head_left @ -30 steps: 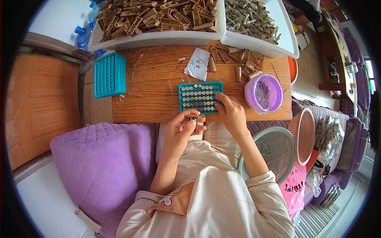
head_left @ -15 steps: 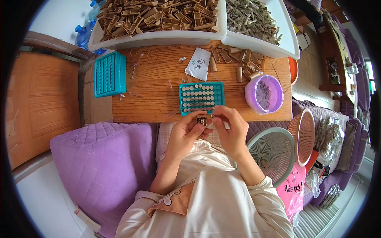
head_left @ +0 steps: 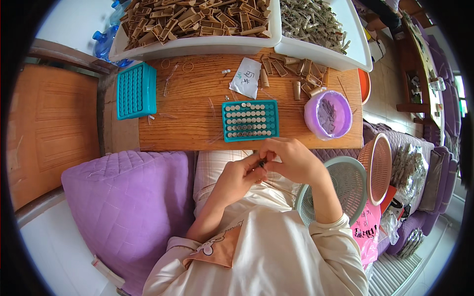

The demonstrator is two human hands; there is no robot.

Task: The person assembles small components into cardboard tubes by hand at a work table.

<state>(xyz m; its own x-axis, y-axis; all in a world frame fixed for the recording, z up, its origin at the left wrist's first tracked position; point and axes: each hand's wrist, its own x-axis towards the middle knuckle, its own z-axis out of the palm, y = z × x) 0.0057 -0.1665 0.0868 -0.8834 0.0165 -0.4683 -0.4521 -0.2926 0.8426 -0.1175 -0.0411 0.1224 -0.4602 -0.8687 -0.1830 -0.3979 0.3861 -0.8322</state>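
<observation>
Both hands meet over my lap, just below the table's front edge. My left hand (head_left: 236,180) is closed around a small dark brown casing (head_left: 262,162), mostly covered by the fingers. Over it bends my right hand (head_left: 295,157), fingertips pinched together at the casing; whatever they hold is hidden. Just beyond the hands, a teal tray (head_left: 275,123) lies on the table, with rows of round silver discs like button cells in its pockets. Some pockets on its right side hold no disc.
The wooden table (head_left: 187,113) carries a teal rack stack (head_left: 137,91), a paper slip (head_left: 245,78), loose brown casings (head_left: 308,71) and a purple-lined tub (head_left: 311,116). White bins of casings (head_left: 197,43) and grey-green parts (head_left: 363,56) stand behind. A green basket (head_left: 359,185) is at my right.
My hands have drawn down and inward, away from the tray. The right hand has turned over the casing, which showed plainly in the left fingers before and is now mostly covered.
</observation>
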